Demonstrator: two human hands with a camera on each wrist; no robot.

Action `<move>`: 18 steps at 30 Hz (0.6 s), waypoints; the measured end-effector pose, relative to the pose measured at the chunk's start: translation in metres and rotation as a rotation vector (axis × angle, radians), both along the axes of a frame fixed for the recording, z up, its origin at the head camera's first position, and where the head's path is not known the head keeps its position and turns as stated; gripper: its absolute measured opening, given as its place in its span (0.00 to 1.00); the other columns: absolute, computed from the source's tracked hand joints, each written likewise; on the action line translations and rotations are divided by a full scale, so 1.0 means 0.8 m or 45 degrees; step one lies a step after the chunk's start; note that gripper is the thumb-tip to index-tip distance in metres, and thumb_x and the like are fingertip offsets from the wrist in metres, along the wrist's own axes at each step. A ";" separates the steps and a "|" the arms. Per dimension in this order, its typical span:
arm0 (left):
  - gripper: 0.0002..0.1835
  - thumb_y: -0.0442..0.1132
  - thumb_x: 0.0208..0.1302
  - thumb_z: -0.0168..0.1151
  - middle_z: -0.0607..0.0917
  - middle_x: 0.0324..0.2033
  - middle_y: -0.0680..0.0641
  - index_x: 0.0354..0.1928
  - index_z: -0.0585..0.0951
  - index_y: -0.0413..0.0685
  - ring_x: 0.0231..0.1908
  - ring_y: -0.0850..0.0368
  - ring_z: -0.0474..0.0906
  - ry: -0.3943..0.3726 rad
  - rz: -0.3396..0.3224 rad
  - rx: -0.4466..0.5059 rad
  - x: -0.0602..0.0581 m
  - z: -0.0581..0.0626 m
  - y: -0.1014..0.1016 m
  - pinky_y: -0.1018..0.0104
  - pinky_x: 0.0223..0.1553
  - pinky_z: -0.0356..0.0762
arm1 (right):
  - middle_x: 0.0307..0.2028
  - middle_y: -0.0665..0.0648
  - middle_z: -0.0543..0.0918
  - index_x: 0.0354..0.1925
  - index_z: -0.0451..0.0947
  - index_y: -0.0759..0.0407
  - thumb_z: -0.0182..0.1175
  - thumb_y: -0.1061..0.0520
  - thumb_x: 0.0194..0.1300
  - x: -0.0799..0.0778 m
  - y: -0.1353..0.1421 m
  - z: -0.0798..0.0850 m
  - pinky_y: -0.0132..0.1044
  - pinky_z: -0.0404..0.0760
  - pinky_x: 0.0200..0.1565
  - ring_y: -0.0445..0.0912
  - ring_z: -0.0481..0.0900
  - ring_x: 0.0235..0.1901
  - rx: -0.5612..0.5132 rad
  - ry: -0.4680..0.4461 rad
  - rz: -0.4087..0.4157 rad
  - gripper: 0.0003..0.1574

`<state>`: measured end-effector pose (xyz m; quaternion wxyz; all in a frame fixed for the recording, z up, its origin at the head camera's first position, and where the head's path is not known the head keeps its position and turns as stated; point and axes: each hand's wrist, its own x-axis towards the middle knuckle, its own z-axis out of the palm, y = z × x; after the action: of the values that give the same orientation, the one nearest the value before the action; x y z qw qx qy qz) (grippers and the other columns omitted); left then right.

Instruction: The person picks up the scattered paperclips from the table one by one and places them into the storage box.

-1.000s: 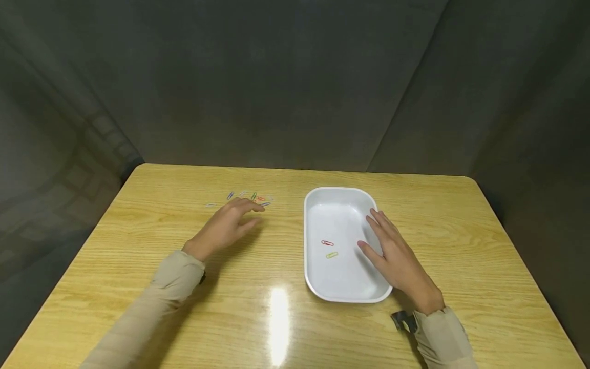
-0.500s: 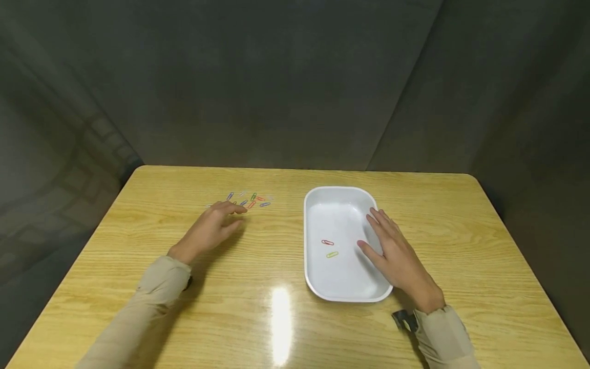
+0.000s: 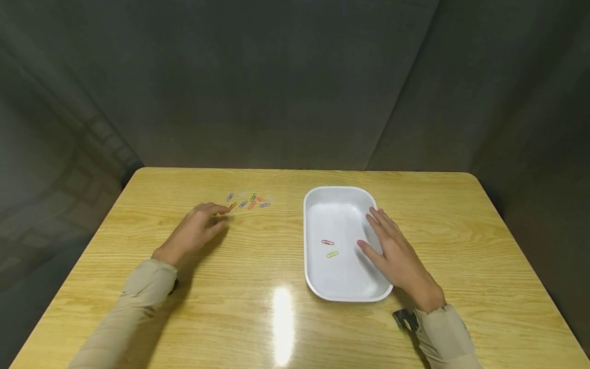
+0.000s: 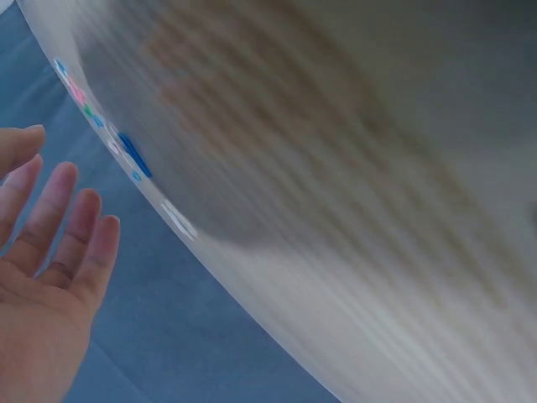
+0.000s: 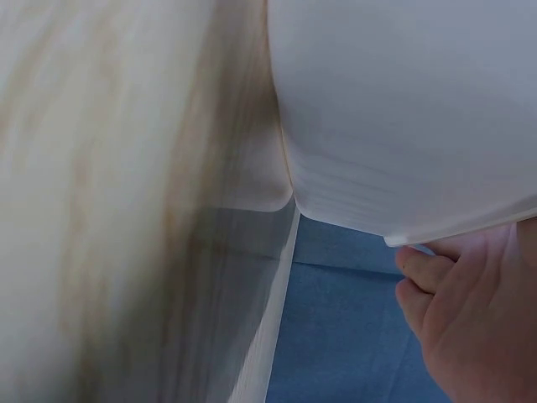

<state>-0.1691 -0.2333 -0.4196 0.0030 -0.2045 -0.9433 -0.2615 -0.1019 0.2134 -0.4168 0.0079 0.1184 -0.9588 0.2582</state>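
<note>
Colourful paper clips lie loosely spread on the wooden table, among them a green paper clip (image 3: 253, 197), a blue paper clip (image 3: 243, 204) and an orange paper clip (image 3: 232, 206). My left hand (image 3: 195, 228) hovers just left of them, its fingertips near the orange one. Seen in the left wrist view, the left hand (image 4: 46, 327) has loose fingers and an empty palm. A white tray (image 3: 341, 279) stands to the right, with a red paper clip (image 3: 328, 242) and a yellow paper clip (image 3: 332, 254) inside. Over its right rim lies my right hand (image 3: 398, 261), fingers extended.
The wooden table (image 3: 470, 246) has rounded far corners, and a dark curtain (image 3: 295, 92) hangs behind it. Bare tabletop lies between the clips and the tray. In the right wrist view, the tray's outer wall (image 5: 403, 134) fills the upper right.
My left hand has moved left, away from over the clips, uncovering the blue, red and orange ones. The right hand and the tray have stayed where they were.
</note>
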 end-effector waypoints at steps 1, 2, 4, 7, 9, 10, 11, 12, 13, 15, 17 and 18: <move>0.18 0.36 0.66 0.64 0.84 0.52 0.39 0.57 0.80 0.38 0.52 0.41 0.79 -0.001 0.004 -0.003 0.000 0.000 -0.002 0.45 0.51 0.79 | 0.77 0.65 0.53 0.74 0.56 0.67 0.55 0.41 0.72 0.000 0.000 0.000 0.63 0.53 0.72 0.63 0.47 0.77 -0.001 -0.002 0.000 0.46; 0.18 0.35 0.66 0.64 0.84 0.52 0.39 0.57 0.80 0.38 0.52 0.41 0.79 -0.003 0.007 -0.007 -0.001 -0.001 -0.004 0.45 0.52 0.79 | 0.77 0.65 0.53 0.74 0.56 0.67 0.55 0.41 0.72 0.000 0.000 0.000 0.63 0.53 0.72 0.63 0.47 0.77 -0.002 -0.004 -0.001 0.46; 0.18 0.34 0.66 0.64 0.84 0.51 0.38 0.56 0.80 0.38 0.52 0.40 0.79 0.001 0.008 -0.020 -0.001 -0.001 -0.007 0.44 0.53 0.78 | 0.77 0.65 0.53 0.74 0.56 0.67 0.55 0.41 0.72 0.000 0.000 0.000 0.63 0.53 0.72 0.63 0.47 0.77 -0.004 -0.005 -0.001 0.46; 0.17 0.33 0.65 0.64 0.84 0.50 0.38 0.55 0.81 0.38 0.53 0.39 0.78 0.004 0.002 -0.040 -0.002 -0.002 -0.011 0.43 0.54 0.77 | 0.77 0.65 0.53 0.74 0.56 0.67 0.55 0.41 0.72 0.000 -0.001 0.000 0.63 0.53 0.72 0.63 0.48 0.77 -0.004 -0.004 -0.001 0.45; 0.16 0.32 0.65 0.64 0.84 0.51 0.37 0.54 0.81 0.38 0.54 0.38 0.77 0.007 -0.006 -0.061 -0.003 -0.002 -0.013 0.42 0.56 0.75 | 0.77 0.65 0.53 0.74 0.57 0.67 0.55 0.41 0.72 0.000 -0.001 0.000 0.63 0.53 0.72 0.63 0.48 0.77 -0.005 -0.003 -0.001 0.45; 0.16 0.32 0.65 0.64 0.84 0.51 0.37 0.54 0.82 0.38 0.55 0.37 0.77 0.003 -0.010 -0.072 -0.003 -0.003 -0.014 0.41 0.57 0.75 | 0.77 0.65 0.53 0.74 0.57 0.67 0.55 0.41 0.72 0.000 0.000 0.000 0.63 0.53 0.72 0.63 0.48 0.77 -0.005 -0.003 -0.002 0.45; 0.15 0.32 0.65 0.64 0.84 0.51 0.37 0.54 0.82 0.38 0.55 0.37 0.77 -0.003 -0.012 -0.085 -0.003 -0.003 -0.015 0.41 0.57 0.75 | 0.77 0.65 0.53 0.74 0.57 0.67 0.55 0.41 0.72 0.000 -0.001 0.000 0.63 0.53 0.72 0.63 0.47 0.77 -0.004 -0.005 -0.003 0.45; 0.15 0.32 0.65 0.64 0.84 0.51 0.37 0.54 0.82 0.38 0.55 0.36 0.77 -0.008 -0.014 -0.097 -0.004 -0.003 -0.016 0.41 0.57 0.75 | 0.77 0.65 0.53 0.74 0.57 0.67 0.55 0.41 0.72 0.000 -0.001 0.000 0.63 0.53 0.72 0.63 0.47 0.77 -0.004 -0.006 -0.004 0.45; 0.15 0.32 0.65 0.64 0.84 0.51 0.37 0.54 0.82 0.38 0.55 0.36 0.77 -0.015 -0.016 -0.110 -0.004 -0.004 -0.017 0.41 0.57 0.75 | 0.77 0.65 0.53 0.74 0.56 0.67 0.55 0.41 0.72 0.000 0.000 0.000 0.63 0.53 0.72 0.63 0.47 0.77 -0.003 -0.008 -0.005 0.45; 0.15 0.32 0.65 0.64 0.84 0.49 0.38 0.53 0.82 0.38 0.53 0.37 0.77 -0.026 -0.022 -0.135 -0.005 -0.005 -0.019 0.41 0.55 0.75 | 0.77 0.64 0.52 0.74 0.56 0.67 0.55 0.41 0.72 0.000 -0.001 0.001 0.63 0.53 0.72 0.63 0.47 0.77 -0.003 -0.015 -0.007 0.45; 0.14 0.32 0.65 0.64 0.85 0.47 0.40 0.53 0.83 0.39 0.49 0.40 0.79 -0.036 -0.028 -0.153 -0.006 -0.005 -0.020 0.44 0.53 0.77 | 0.77 0.64 0.52 0.74 0.56 0.67 0.54 0.41 0.72 0.000 -0.001 0.001 0.63 0.53 0.72 0.63 0.47 0.77 -0.001 -0.018 -0.009 0.45; 0.14 0.31 0.65 0.64 0.85 0.46 0.40 0.52 0.83 0.39 0.48 0.42 0.80 -0.038 -0.036 -0.162 -0.006 -0.006 -0.021 0.45 0.51 0.78 | 0.77 0.64 0.52 0.74 0.56 0.67 0.54 0.41 0.72 0.000 -0.001 0.001 0.63 0.53 0.72 0.63 0.47 0.77 0.000 -0.019 -0.009 0.45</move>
<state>-0.1742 -0.2499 -0.4241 -0.0277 -0.2138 -0.9550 -0.2038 -0.1023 0.2128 -0.4161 0.0018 0.1129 -0.9592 0.2591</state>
